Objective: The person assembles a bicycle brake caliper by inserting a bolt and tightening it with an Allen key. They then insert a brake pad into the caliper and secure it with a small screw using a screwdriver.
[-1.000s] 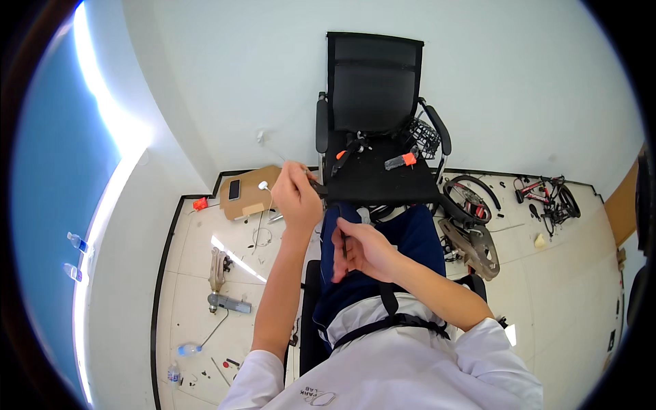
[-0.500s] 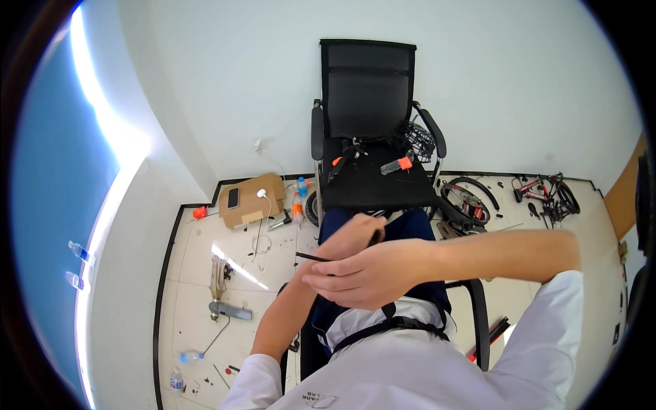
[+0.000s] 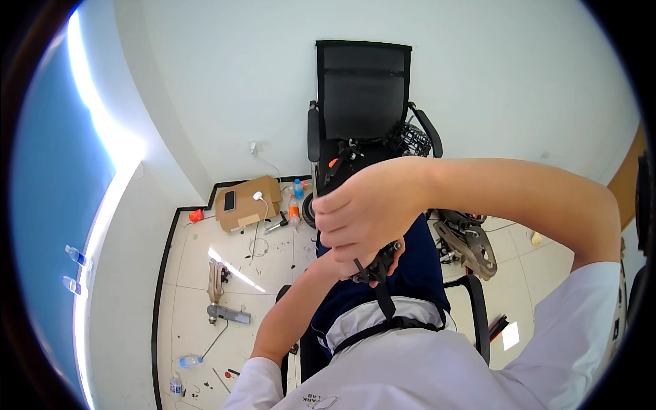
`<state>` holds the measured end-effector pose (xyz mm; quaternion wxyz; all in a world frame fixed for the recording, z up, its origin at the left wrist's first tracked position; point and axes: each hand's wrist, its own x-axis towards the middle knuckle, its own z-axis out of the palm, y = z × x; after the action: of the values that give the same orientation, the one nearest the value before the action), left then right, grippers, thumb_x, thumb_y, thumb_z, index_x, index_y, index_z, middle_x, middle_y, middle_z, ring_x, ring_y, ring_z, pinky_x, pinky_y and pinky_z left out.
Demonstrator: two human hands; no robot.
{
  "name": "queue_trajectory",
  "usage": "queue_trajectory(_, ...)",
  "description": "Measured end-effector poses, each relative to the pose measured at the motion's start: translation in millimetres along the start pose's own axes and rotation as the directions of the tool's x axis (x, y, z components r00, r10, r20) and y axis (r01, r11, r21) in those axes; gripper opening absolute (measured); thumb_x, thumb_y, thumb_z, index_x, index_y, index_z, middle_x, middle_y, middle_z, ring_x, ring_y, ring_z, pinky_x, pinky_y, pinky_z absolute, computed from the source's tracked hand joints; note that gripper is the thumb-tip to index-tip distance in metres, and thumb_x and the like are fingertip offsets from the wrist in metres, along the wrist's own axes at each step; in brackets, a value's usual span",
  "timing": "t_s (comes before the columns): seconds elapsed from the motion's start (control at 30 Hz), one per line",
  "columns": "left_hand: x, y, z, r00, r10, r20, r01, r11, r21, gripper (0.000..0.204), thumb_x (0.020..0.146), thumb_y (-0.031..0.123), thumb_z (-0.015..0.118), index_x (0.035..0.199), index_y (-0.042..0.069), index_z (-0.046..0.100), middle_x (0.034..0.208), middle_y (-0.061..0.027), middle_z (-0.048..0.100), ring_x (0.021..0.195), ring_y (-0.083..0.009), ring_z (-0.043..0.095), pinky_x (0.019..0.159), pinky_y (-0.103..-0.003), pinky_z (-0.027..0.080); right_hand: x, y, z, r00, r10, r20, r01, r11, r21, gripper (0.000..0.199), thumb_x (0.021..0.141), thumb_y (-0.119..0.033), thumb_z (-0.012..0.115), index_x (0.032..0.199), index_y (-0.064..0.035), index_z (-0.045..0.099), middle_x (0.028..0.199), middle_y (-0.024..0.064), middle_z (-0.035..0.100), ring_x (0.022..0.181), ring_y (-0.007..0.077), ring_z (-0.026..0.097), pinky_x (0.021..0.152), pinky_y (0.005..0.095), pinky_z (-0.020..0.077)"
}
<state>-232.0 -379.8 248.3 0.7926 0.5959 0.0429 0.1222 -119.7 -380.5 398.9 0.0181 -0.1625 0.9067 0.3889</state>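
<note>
- Pale walls meet a tiled floor; at left a metal fork lies among scattered bits, where a small dropped piece could easily be lost.
- Cardboard bears a phone; a white cable trails over its near edge, and a foot swung that way could snag it. An orange bottle stands close by and might tip if kicked.
- Tile between fork and left forearm gives that elbow width to swing outward.
- Left hand, mostly hidden, has its fingers closed round the black part. Should that grip slacken under a push, the part could twist or drop.
- Chair stands ahead, a basket on its seat; the right hand and arm mask much of the seat, so a forward reach could knock what lies there.
- Right hand crosses above the left, fingers curled; whether they pinch anything, I cannot tell. A slip here could scrape the left fingers.
- Black part sits over the lap, just below the right hand.
- Armrest at right has a hard edge; lowering the raised elbow carelessly could strike it. Farther out, tile leaves space for that arm.
</note>
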Motion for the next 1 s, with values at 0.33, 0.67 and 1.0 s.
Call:
queue_trajectory(0.33, -12, 36, -4, 0.733, 0.227, -0.641, -0.139, 0.973, 0.186, 0.024, 0.097, 0.014, 0.039, 0.09, 0.003, 0.059, 0.066, -0.0031, 0.056, 0.051, -0.0101, 0.051, 0.044, -0.026, 0.047, -14, -14, -1, 0.933, 0.351, 0.083, -0.355, 0.934, 0.031, 0.017, 0.078, -0.023, 0.058, 0.069, -0.0112, 0.05, 0.067, 0.0, 0.045, 0.07, 0.0186, 0.048, 0.075, 0.0313, 0.0407)
queue_trajectory(0.67, -15, 48, -24, 0.687, 0.209, -0.696, -0.284, 0.959, 0.007, 0.033, 0.099, 0.031, 0.045, 0.081, 0.006, 0.055, 0.057, -0.0022, 0.051, 0.039, -0.0096, 0.047, 0.035, -0.024, 0.043, -13, -58, 37, 0.478, 0.872, 0.106, -0.81, 0.391, 0.437, 0.021, 0.081, -0.02, 0.066, 0.08, -0.0048, 0.052, 0.075, 0.0081, 0.05, 0.073, 0.0254, 0.048, 0.071, 0.0348, 0.0384)
queue_trajectory(1.0, -9, 34, -39, 0.621, 0.176, -0.763, -0.235, 0.972, 0.033, 0.035, 0.098, 0.028, 0.047, 0.074, 0.004, 0.053, 0.061, -0.0065, 0.055, 0.044, -0.0132, 0.052, 0.037, -0.027, 0.043, 2, -106, 81, 0.046, 0.988, 0.146, -0.787, -0.055, 0.614, 0.01, 0.08, -0.008, 0.06, 0.074, -0.0065, 0.052, 0.072, 0.0102, 0.049, 0.071, 0.0281, 0.047, 0.069, 0.037, 0.0332)
